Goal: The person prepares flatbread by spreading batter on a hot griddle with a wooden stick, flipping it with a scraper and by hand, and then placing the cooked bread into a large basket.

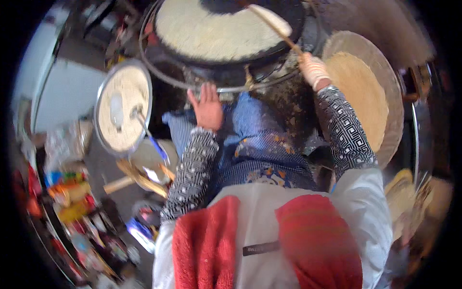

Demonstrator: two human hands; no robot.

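My right hand [313,70], in a pale glove or wrap, grips the thin wooden handle of a paddle-like spreader [272,20]. The spreader's pale blade lies over the right edge of a large round dark griddle [173,54]. A broad layer of pale batter [209,34] covers much of the griddle, with a dark patch bare at the top. My left hand [207,106] rests its spread fingers at the metal ring [173,82] around the griddle, holding nothing. Left of it stands a round basin of pale batter [124,104] with a ladle [139,115] in it.
At the right, a large round tray [335,43] bears a tan flatbread or crepe [361,97]. Below the batter basin are a bucket [139,155] and split wood [121,183]. Colourful packages [72,195] lie at the lower left.
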